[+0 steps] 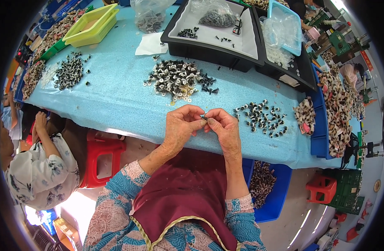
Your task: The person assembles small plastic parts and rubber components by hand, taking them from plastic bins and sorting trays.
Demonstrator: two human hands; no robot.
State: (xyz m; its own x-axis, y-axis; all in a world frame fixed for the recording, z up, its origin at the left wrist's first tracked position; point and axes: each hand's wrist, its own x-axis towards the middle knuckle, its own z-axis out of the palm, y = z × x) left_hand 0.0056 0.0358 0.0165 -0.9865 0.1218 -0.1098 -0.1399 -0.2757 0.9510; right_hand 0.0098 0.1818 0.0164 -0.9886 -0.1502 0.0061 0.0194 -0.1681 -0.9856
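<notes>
Just over the table's near edge, my two hands meet at the fingertips. Between them is a small black part (205, 118), mostly covered by the fingers. My left hand (178, 126) pinches it from one side, and my right hand (223, 128) closes on it from the other. Beyond the hands lies a heap of small black parts and white rings (175, 78), with loose black pegs (208, 83) at its right side. Right of my right hand, many small black-and-white pieces (261, 118) are spread out on the blue cloth.
A black tray (213, 56) with a white liner stands behind the heap, beside a second black tray (289, 79). Yellow baskets (91, 26) sit far left. A blue bin (320, 125) of patterned fabric pieces borders the right. Someone in a floral shirt (43, 171) sits left by a red stool (102, 157).
</notes>
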